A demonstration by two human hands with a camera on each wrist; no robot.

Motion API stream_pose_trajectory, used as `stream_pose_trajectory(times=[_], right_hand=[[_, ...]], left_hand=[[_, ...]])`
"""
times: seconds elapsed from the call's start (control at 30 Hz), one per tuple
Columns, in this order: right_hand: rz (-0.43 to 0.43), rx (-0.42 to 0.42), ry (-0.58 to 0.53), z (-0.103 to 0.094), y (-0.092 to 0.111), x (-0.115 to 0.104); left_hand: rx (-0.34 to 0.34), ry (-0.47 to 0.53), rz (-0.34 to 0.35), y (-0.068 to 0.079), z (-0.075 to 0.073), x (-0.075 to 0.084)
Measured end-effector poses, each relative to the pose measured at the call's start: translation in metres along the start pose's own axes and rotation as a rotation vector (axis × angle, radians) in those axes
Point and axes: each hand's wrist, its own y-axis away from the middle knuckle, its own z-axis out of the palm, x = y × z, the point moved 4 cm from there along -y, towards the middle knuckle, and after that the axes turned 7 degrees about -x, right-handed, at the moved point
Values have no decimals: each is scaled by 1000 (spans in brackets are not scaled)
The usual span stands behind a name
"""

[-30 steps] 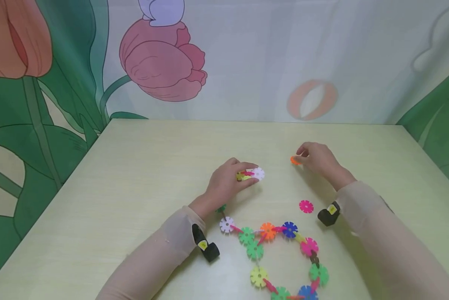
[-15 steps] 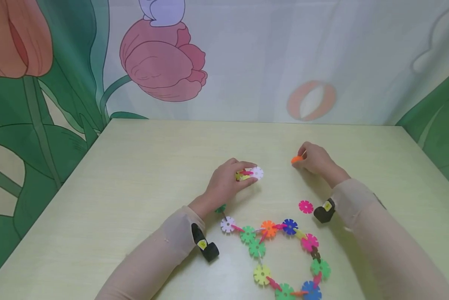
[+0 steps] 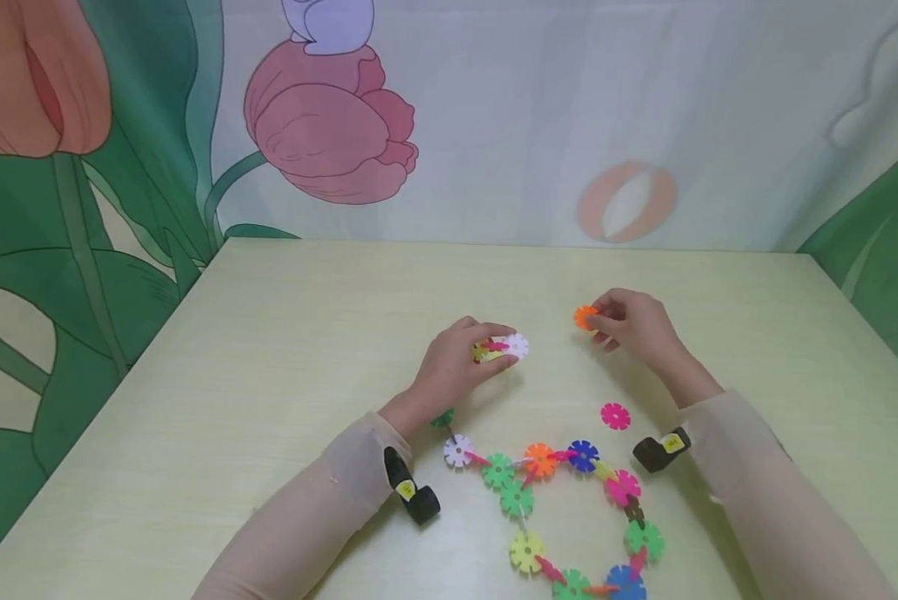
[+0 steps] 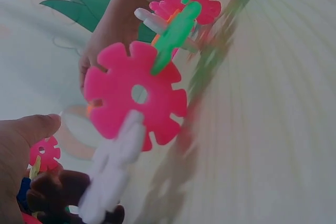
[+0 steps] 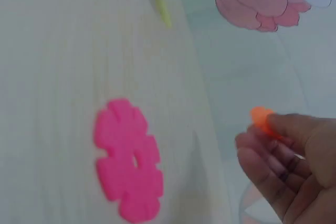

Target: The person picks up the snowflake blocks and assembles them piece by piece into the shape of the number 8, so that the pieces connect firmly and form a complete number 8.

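Observation:
My left hand (image 3: 452, 358) holds a short cluster of notched snowflake discs. A white disc (image 3: 516, 346) shows at its fingertips, with yellow and pink ones partly hidden by the fingers. To the right, my right hand (image 3: 640, 327) pinches an orange snowflake disc (image 3: 586, 317) between thumb and fingers, above the table. The two hands are apart. In the right wrist view the orange disc (image 5: 262, 119) is blurred at the thumb tip. The left wrist view has linked discs close to the camera, among them a large pink disc (image 4: 131, 95), and the left thumb (image 4: 39, 128).
A ring of linked coloured discs (image 3: 526, 552) lies on the table nearer the person, cut off by the frame's bottom. A tail with a lilac-white disc (image 3: 458, 451) runs toward the left wrist. One loose pink disc (image 3: 616, 416) lies below the right hand. A printed curtain hangs behind.
My right hand has turned the orange disc, so more of its face shows now; its forearm swung slightly right. The left hand stays in place. The disc ring shifted slightly right and away.

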Motion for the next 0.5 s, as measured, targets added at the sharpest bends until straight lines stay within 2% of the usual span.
stream_pose_trajectory(times=[0.13, 0.27, 0.5], right_hand=[[-84, 1, -54, 9, 12, -9], [-190, -36, -61, 21, 23, -21], [-350, -67, 53, 34, 36, -41]], left_hand=[[6, 7, 5, 1, 0, 0], [-6, 11, 2, 0, 0, 1], [-28, 13, -26, 0, 0, 1]])
